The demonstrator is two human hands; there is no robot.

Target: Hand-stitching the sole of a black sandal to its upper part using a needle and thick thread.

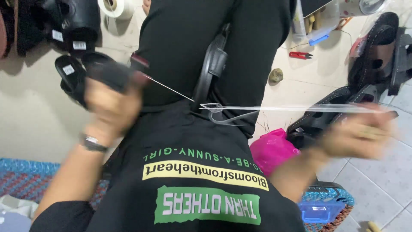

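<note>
Black strap piece (211, 68): smooth, semi-glossy, leather-like, held between the knees against matt black cloth trousers (180, 38). Thread (300, 108): pale, translucent, slightly shiny, running toward 3 o'clock to the right hand (358, 136). Awl needle (169, 88): thin bright metal, extending from the left hand (112, 105) at 9 o'clock. Wristwatch (92, 144): metallic sheen. Floor tiles (373, 184) at 4 o'clock: smooth, glossy. Bag (271, 150): pink, crinkled plastic. Mat (25, 176) at 8 o'clock: rough woven fibre.
</note>
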